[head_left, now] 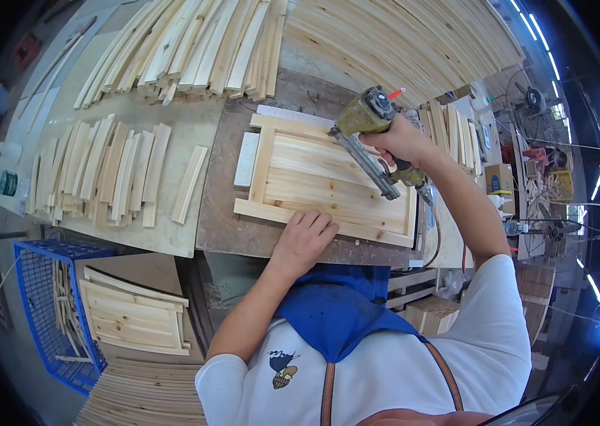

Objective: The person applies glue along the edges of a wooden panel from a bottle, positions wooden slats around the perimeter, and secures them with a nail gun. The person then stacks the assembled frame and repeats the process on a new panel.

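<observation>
My right hand (408, 140) is closed round the handle of a pneumatic nail gun (369, 113), held over the far right part of a framed wooden panel (314, 170). The gun's long magazine (374, 170) slants down toward the near right, and an air hose (436, 220) hangs from its handle end. My left hand (305, 238) grips the near rail of the panel, fingers bent over the wood. Flat on the brown workboard, the panel has pale rails around knotty boards. A white block (246, 160) touches its left side.
Wooden strips lie in a long stack (193, 42) at the back left and a shorter row (101, 167) nearer. Boards (406, 42) are piled behind the panel. At lower left stand a blue crate (37, 312) and another framed panel (133, 316). A fan (532, 99) is at right.
</observation>
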Available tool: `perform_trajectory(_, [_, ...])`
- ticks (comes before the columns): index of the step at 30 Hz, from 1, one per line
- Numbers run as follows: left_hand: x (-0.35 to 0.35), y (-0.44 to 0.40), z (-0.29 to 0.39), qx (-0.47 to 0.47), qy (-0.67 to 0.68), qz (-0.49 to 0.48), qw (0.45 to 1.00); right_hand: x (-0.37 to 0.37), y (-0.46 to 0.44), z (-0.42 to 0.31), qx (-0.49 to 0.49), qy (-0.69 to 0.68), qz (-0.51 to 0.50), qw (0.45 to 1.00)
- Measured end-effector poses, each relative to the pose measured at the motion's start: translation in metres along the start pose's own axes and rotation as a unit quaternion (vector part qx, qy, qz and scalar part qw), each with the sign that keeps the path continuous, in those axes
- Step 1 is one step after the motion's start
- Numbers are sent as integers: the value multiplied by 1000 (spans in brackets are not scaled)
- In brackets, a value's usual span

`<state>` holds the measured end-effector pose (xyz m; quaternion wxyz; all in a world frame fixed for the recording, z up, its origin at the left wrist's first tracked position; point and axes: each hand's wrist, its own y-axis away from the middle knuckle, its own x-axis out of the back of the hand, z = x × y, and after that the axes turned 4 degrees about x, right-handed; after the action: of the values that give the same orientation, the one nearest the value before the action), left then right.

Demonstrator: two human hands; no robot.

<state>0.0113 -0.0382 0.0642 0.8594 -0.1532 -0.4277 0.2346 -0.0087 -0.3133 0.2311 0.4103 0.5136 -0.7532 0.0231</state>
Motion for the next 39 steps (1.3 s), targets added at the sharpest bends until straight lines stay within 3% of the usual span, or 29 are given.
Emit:
perform_trajectory(21, [-4,1,-2,-5,-17,5,1000,-8,-15,-24,-24,-23,-15,999])
perform_trajectory(32, [-4,2,-3,-8,-19,13,1000,-49,-51,-63,61,28,-63,996])
perform_trajectory(39, [-3,2,-2,-4,-20,4,1000,-57,-54,-77,56,40,-74,995])
